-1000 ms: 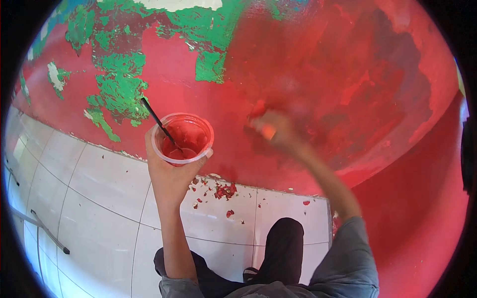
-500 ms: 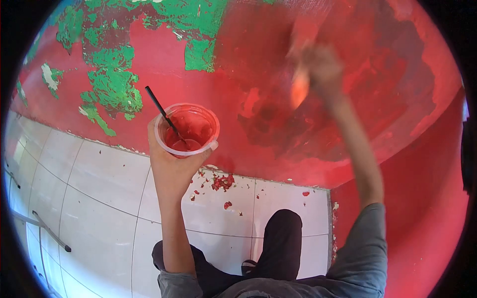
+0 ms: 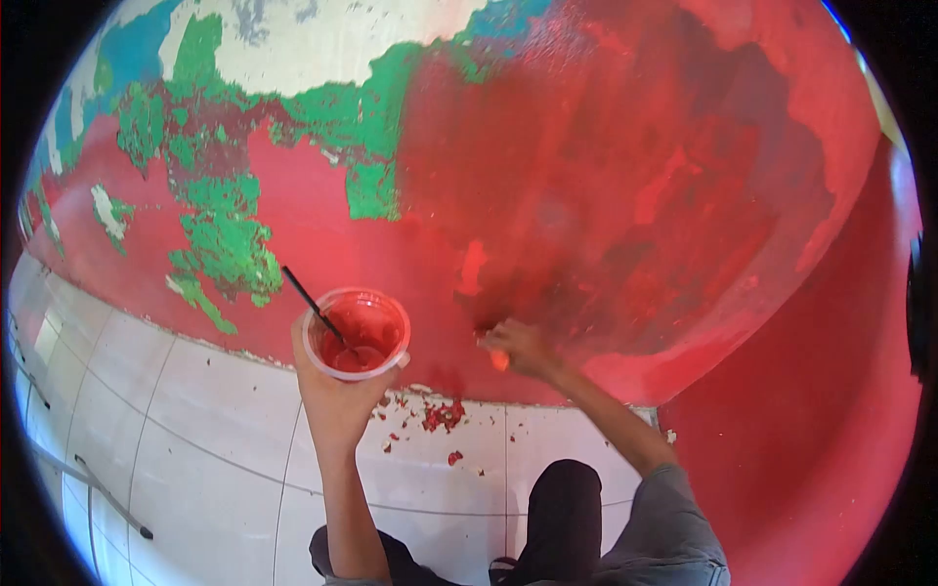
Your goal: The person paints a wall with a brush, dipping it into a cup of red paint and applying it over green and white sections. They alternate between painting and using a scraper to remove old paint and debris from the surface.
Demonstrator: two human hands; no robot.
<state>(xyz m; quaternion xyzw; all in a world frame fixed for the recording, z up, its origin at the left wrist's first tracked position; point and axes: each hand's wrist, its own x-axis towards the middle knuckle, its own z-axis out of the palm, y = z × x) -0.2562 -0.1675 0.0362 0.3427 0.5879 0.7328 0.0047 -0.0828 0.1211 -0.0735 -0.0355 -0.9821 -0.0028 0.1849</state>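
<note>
My left hand [image 3: 340,400] grips a clear plastic cup [image 3: 405,327] of red paint from below, tilted so its inside faces me. A thin black stick [image 3: 303,293] leans out over the cup's rim. My right hand [image 3: 525,349] is closed around a paintbrush with an orange handle [image 3: 500,360], low against the curved wall [image 3: 459,273]. The bristles are hard to make out against the dark red there. Fresh dark red paint [image 3: 508,146] covers much of the wall's middle and right.
Green patches [image 3: 230,244] and a bare cream area [image 3: 313,44] show on the wall's left and top. Paint flakes [image 3: 445,416] lie on the white tiled floor [image 3: 225,410] at the wall's foot. Dark metal bars [image 3: 112,496] are at lower left.
My right hand has swept down and left with the paintbrush, from high on the wall to near its base. The view has tilted up, so more upper wall shows.
</note>
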